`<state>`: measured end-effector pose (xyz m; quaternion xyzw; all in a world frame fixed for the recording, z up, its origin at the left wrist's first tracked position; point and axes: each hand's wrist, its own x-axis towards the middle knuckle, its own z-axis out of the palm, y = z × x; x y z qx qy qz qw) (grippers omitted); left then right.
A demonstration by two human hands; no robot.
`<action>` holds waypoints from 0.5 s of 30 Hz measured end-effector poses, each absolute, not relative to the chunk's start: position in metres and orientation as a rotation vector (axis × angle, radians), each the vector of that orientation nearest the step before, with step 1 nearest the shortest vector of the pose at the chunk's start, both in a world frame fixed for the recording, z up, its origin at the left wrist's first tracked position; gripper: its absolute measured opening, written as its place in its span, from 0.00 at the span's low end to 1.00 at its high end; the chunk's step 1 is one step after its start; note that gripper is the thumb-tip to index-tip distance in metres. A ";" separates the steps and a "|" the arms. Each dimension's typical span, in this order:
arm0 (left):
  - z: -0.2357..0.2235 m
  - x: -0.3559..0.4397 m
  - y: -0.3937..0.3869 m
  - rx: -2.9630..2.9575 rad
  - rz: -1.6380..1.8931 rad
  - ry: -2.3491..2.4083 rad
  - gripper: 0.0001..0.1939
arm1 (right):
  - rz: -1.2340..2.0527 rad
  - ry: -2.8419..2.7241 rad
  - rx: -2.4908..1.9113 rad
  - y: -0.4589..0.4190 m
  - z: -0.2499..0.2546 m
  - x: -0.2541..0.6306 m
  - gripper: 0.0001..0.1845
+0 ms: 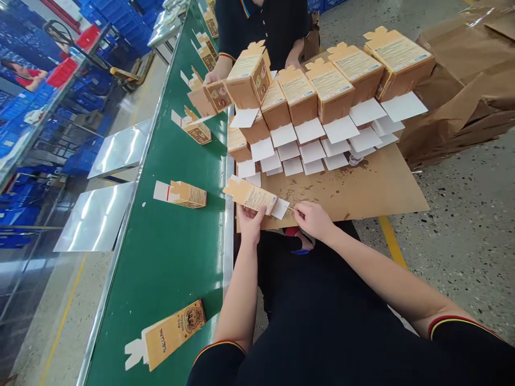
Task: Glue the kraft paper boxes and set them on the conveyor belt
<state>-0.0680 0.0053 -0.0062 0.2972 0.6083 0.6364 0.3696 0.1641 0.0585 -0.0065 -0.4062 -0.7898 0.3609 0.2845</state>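
Note:
In my left hand [251, 221] is a tan printed carton [253, 195], gripped near its lower side and tilted, with a white flap [280, 208] sticking out toward the right. My right hand [314, 219] is closed on a thin, pale stick [291, 209], whose tip is close to that flap; whether it touches I cannot tell. Beneath both hands lies a brown cardboard sheet [382, 185]. Just beyond it, stacked cartons [330, 88] stand in rows, their white flaps hanging open toward me.
A green conveyor belt [173, 257] runs along my left, carrying spaced cartons [189, 194]. Across the stack a co-worker [263, 32] in a dark shirt handles a carton. Brown wrapping paper [462, 107] bulks at the right. Metal plates [96, 214] flank the belt's far side.

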 end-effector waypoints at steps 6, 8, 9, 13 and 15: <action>-0.001 -0.062 0.006 0.738 1.609 1.558 0.46 | 0.981 -2.223 -1.015 0.044 -0.012 0.160 0.18; 0.001 -0.059 0.005 0.762 1.600 1.567 0.46 | 1.002 -2.243 -0.990 0.038 -0.012 0.155 0.18; 0.002 -0.058 0.004 0.780 1.592 1.573 0.46 | 1.020 -2.243 -0.980 0.035 -0.012 0.154 0.18; 0.005 -0.049 -0.001 0.902 1.555 1.627 0.47 | 1.061 -2.139 -0.984 0.030 -0.006 0.162 0.19; 0.004 -0.044 -0.003 0.985 1.557 1.672 0.49 | 1.040 -2.056 -1.012 0.030 -0.002 0.175 0.19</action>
